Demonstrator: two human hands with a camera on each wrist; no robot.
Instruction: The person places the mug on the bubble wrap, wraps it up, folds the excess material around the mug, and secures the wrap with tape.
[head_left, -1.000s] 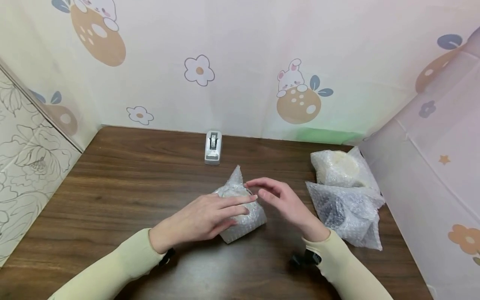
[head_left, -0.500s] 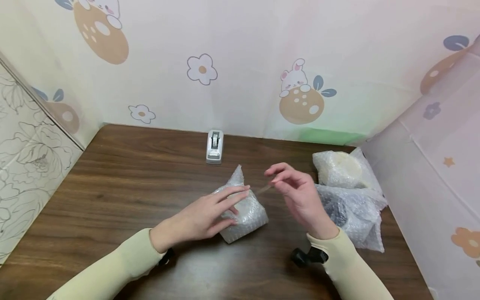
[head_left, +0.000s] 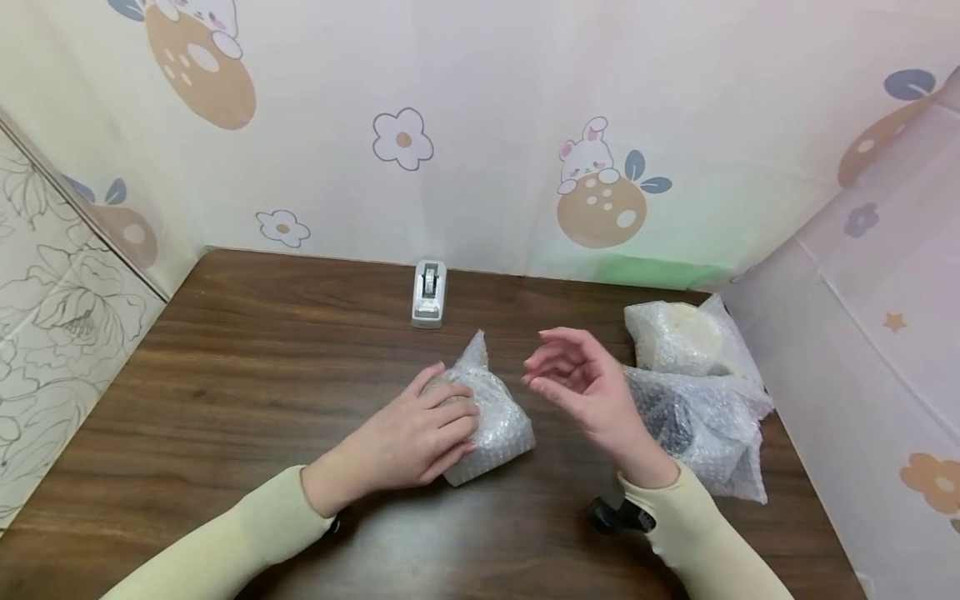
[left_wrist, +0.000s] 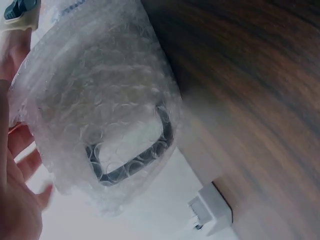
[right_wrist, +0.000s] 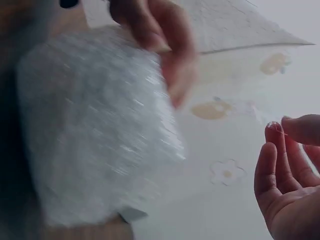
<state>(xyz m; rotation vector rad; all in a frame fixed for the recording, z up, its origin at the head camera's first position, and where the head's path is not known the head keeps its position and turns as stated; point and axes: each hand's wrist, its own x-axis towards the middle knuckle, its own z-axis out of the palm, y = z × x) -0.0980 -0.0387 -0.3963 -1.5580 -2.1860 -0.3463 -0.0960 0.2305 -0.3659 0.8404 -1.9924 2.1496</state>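
Note:
A package wrapped in bubble wrap [head_left: 498,425] sits at the middle of the table, one pointed corner of wrap sticking up at its back. Bent fingers of my left hand [head_left: 408,442] grip it from the left. Through the wrap, the left wrist view reveals a dark, angular band [left_wrist: 132,167] around a pale area. To the right of the package, my right hand [head_left: 588,387] is raised off the table. In the right wrist view its thumb and finger pinch a small bit of clear tape [right_wrist: 274,127], glinting at the fingertip.
At the back of the table stands a white tape dispenser [head_left: 428,293]. Two more bubble-wrapped packages lie at the right, one behind [head_left: 678,337] and one in front [head_left: 705,429]. A patterned curtain [head_left: 487,192] borders the table's back edge.
My right hand drew a strip of tape away from the package to the right, and its fingers have since turned. My left hand shifted from over the top to the package's left side.

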